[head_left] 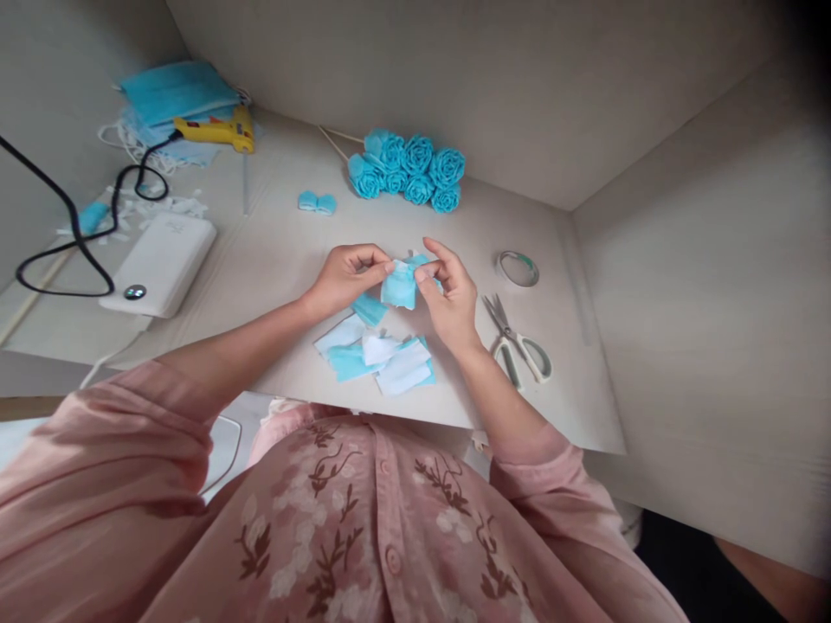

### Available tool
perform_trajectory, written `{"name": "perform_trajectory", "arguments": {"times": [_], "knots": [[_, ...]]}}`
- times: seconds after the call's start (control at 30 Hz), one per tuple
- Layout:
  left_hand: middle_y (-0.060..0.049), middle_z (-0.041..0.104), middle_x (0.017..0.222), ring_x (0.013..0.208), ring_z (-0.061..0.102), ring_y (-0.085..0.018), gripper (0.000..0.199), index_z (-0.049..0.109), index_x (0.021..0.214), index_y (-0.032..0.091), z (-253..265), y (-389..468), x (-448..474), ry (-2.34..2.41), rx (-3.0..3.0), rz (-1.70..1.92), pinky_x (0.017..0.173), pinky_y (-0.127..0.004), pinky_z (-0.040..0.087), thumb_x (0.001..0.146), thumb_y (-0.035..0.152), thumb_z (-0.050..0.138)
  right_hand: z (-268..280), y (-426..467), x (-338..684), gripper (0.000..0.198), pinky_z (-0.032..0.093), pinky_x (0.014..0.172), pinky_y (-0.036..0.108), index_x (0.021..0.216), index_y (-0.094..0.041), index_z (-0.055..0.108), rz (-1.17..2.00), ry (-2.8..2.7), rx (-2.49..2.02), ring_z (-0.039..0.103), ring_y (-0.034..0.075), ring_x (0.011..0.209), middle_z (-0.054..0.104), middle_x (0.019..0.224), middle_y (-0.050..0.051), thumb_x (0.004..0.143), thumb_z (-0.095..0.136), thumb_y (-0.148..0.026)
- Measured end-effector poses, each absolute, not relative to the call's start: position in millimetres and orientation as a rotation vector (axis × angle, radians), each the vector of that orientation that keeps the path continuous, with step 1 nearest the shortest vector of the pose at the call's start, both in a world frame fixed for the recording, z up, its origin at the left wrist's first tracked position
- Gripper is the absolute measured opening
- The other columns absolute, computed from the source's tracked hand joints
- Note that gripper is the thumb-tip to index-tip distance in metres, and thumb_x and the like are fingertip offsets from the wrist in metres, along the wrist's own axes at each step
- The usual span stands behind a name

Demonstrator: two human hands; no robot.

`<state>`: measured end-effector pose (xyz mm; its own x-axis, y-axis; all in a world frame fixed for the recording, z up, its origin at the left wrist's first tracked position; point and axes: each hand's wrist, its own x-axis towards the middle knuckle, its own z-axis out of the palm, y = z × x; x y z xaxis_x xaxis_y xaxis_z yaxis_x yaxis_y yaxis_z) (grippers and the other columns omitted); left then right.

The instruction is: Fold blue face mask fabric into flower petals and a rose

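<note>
A small piece of blue mask fabric [399, 289] is stretched between my two hands above the table. My left hand [344, 275] pinches its upper left edge between thumb and fingers. On the other side, my right hand [447, 298] grips the right edge with the thumb, its index finger raised. Below the hands lie several cut blue and white fabric pieces [402, 368], partly overlapping. Beyond my left hand rests a small blue folded bow-shaped piece [317, 203]. Scissors [512, 339] lie partly spread to the right of my right forearm.
Several blue fabric roses [419, 156] with sticks lie at the back. A roll of tape [518, 269] sits at right. On the left are a white power bank [165, 260], a yellow glue gun [217, 130] with black cord, blue masks [175, 89] and white scraps. Walls enclose the table.
</note>
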<state>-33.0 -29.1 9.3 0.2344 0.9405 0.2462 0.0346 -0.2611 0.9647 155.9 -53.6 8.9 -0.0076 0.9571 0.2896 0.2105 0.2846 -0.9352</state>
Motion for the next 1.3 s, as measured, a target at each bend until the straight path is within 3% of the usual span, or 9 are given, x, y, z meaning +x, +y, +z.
{"name": "perform_trajectory", "arguments": {"times": [0.23,0.4,0.53,0.63,0.73,0.87,1.1,1.23,1.3], "knots": [[0.0,0.064,0.064,0.06,0.058,-0.013,0.034,0.066,0.075,0.017,6.5,-15.3,-41.9,1.039,1.452,1.303,0.062,-0.026,0.049,0.083,0.05,0.07,6.6,-40.0,173.1,0.053,0.051,0.103,0.041,0.135,-0.032,0.059,0.776,-1.402,-1.132,0.066,0.022,0.111,0.073,0.114,0.005,0.089,0.062,-0.057],[-0.004,0.068,0.072,0.071,0.064,-0.017,0.034,0.07,0.08,0.018,-5.3,3.0,-54.4,1.074,1.52,1.286,0.073,-0.029,0.052,0.089,0.049,0.06,2.6,-26.5,192.6,0.052,0.047,0.108,0.049,0.134,-0.029,0.059,0.632,-1.389,-1.142,0.064,0.024,0.118,0.071,0.118,0.007,0.09,0.061,-0.057],[-0.007,0.073,0.103,0.097,0.066,-0.02,0.024,0.076,0.092,0.017,-22.3,18.9,-63.3,1.294,1.84,1.195,0.09,-0.032,0.052,0.084,0.032,0.059,-3.1,-23.2,195.5,0.05,0.048,0.107,0.047,0.133,-0.028,0.059,0.607,-1.432,-1.141,0.066,0.023,0.114,0.072,0.117,0.008,0.091,0.059,-0.056],[-0.009,0.069,0.117,0.103,0.064,-0.02,0.034,0.076,0.108,0.015,-31.2,27.7,-67.7,1.39,1.966,1.189,0.093,-0.033,0.052,0.084,0.024,0.055,-3.0,-26.5,190.6,0.047,0.052,0.102,0.044,0.128,-0.025,0.063,0.567,-1.496,-1.175,0.069,0.021,0.105,0.075,0.11,0.007,0.092,0.059,-0.054],[-0.01,0.069,0.117,0.093,0.064,-0.017,0.038,0.075,0.114,0.014,-32.7,30.4,-68.5,1.404,1.97,1.214,0.087,-0.032,0.052,0.083,0.023,0.054,1.3,-34.7,182.7,0.036,0.055,0.093,0.039,0.114,-0.024,0.07,0.575,-1.663,-1.197,0.07,0.019,0.091,0.077,0.097,0.005,0.092,0.059,-0.05],[-0.007,0.072,0.103,0.083,0.063,-0.014,0.032,0.077,0.105,0.015,-26.9,25.7,-64.9,1.372,1.92,1.309,0.081,-0.027,0.051,0.084,0.022,0.055,8.4,-47.7,170.3,0.023,0.055,0.084,0.035,0.092,-0.024,0.074,0.596,-2.042,-1.071,0.068,0.017,0.083,0.076,0.09,0.002,0.093,0.061,-0.043],[-0.005,0.071,0.078,0.066,0.061,-0.011,0.031,0.075,0.106,0.012,-6.1,5.7,-57.5,0.97,1.648,1.164,0.068,-0.024,0.051,0.087,0.034,0.063,13.3,-54.2,144.7,0.019,0.045,0.077,0.03,0.093,-0.022,0.073,0.669,-2.473,-1.071,0.065,0.018,0.091,0.075,0.093,0.003,0.091,0.065,-0.04],[-0.008,0.073,0.083,0.069,0.065,-0.014,0.052,0.074,0.111,0.011,2.7,-1.4,-56.4,0.796,1.563,0.998,0.07,-0.026,0.054,0.086,0.056,0.068,7.1,-49.0,139.9,0.008,0.041,0.069,0.027,0.083,-0.021,0.07,0.785,-2.412,-1.215,0.06,0.013,0.075,0.071,0.086,0.0,0.085,0.062,-0.021],[-0.01,0.074,0.089,0.075,0.068,-0.016,0.063,0.072,0.117,0.011,5.0,-2.7,-56.7,0.727,1.541,0.927,0.075,-0.029,0.055,0.086,0.065,0.064,4.2,-45.7,144.3,0.008,0.04,0.068,0.027,0.08,-0.02,0.067,0.909,-2.238,-1.212,0.057,0.012,0.071,0.068,0.08,-0.001,0.084,0.06,-0.021]]}}
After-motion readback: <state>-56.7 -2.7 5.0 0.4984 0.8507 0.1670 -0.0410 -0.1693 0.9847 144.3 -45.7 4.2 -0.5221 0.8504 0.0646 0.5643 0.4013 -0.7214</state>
